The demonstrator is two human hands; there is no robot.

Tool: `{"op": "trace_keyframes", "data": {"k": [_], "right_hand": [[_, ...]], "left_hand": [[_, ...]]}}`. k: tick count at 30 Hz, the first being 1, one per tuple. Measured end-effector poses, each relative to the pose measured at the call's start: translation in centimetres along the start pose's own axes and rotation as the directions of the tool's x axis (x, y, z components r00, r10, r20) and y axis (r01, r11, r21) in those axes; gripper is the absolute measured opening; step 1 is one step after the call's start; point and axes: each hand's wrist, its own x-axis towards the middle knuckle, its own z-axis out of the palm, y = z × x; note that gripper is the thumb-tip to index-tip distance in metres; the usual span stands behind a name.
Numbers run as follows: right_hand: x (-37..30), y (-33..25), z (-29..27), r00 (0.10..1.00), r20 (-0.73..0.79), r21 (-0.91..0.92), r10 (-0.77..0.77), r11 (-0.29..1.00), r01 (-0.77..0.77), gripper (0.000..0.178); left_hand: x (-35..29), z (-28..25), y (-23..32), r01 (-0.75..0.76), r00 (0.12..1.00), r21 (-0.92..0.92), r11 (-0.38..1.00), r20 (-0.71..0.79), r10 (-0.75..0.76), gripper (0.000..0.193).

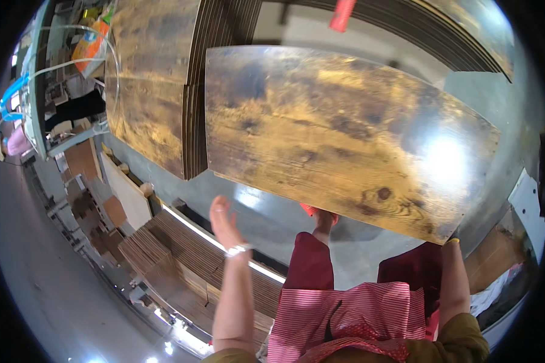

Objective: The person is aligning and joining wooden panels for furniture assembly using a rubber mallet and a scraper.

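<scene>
Wood-grain panel at the right hand, left hand free

The glossy brown panel (333, 139) lies broad face up in front of the person, above the grey floor (254, 206). The right hand (452, 244) is at its near right corner, mostly hidden, so its grip cannot be told. The left hand (223, 222) is unfolded and holds nothing, apart from the panel's near edge. Left of the panel stands a stack of similar boards (148, 78); nearer are brown strips (157, 248).
</scene>
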Motion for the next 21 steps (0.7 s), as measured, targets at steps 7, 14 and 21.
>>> {"op": "trace_keyframes", "data": {"k": [7, 14, 21], "right_hand": [[0.4, -1.3, -3.5, 0.996, 0.026, -0.176, -0.081, 0.981, 0.084, 0.030], [-1.6, 2.0, -1.8, 0.943, -0.090, -0.332, -0.319, 0.903, 0.274, 0.030], [-1.2, 3.9, 3.1, 0.815, -0.176, -0.519, -0.552, 0.756, 0.400, 0.030]], "left_hand": [[20.1, -2.1, -10.3, 0.434, 0.887, -0.445, 0.783, 0.362, -0.286, 0.056], [32.6, 0.2, -20.3, 0.731, 0.384, -0.234, 0.641, 0.918, -0.103, 0.056], [37.7, -17.6, -32.8, 0.767, 0.127, -0.050, 0.640, 0.989, -0.074, 0.056]]}}
